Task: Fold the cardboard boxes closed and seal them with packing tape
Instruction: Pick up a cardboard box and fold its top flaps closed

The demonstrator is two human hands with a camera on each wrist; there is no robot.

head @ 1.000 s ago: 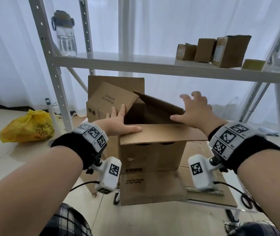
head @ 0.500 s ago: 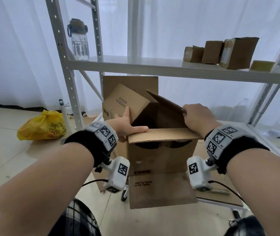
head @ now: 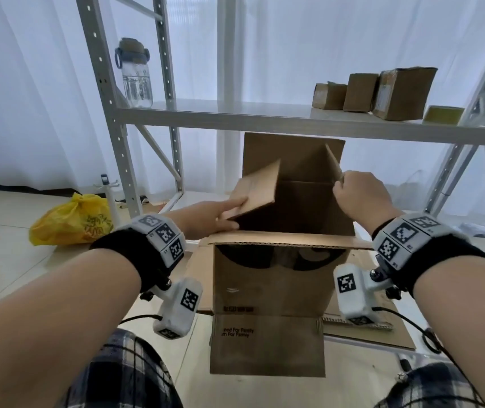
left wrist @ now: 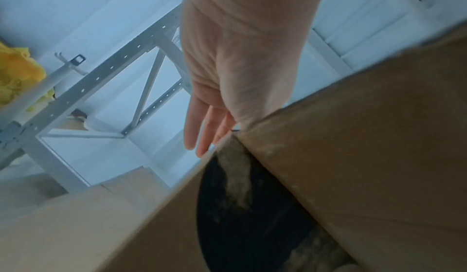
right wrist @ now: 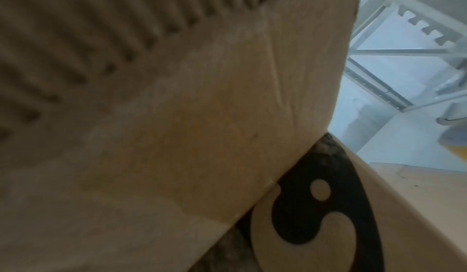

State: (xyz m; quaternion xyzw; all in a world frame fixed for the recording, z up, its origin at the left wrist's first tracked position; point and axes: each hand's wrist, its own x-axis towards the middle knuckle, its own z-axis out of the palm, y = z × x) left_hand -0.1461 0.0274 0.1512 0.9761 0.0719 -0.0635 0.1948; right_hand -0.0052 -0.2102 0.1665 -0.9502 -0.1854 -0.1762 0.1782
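Observation:
An open brown cardboard box point(head: 270, 284) stands in front of me in the head view. My left hand point(head: 220, 214) lies with straight fingers point(left wrist: 202, 134) on the outside of the left flap point(head: 257, 188), which leans in over the opening. My right hand point(head: 359, 195) is curled round the edge of the right flap point(head: 333, 163), which stands steeply up. The near flap point(head: 288, 242) lies level and the far flap point(head: 282, 148) is upright. Cardboard point(right wrist: 215, 116) fills the right wrist view and hides that hand. A roll of tape point(head: 443, 114) lies on the shelf.
A metal rack's shelf point(head: 235, 119) crosses just above the box, carrying a water bottle point(head: 135, 75) and three small boxes point(head: 362, 91). A yellow bag point(head: 73, 219) sits on the floor at left. Flat cardboard point(head: 382, 334) lies under the box at right.
The right hand went from lying flat on the right flap to gripping its edge and raising it. The left hand has pushed the left flap inward over the opening.

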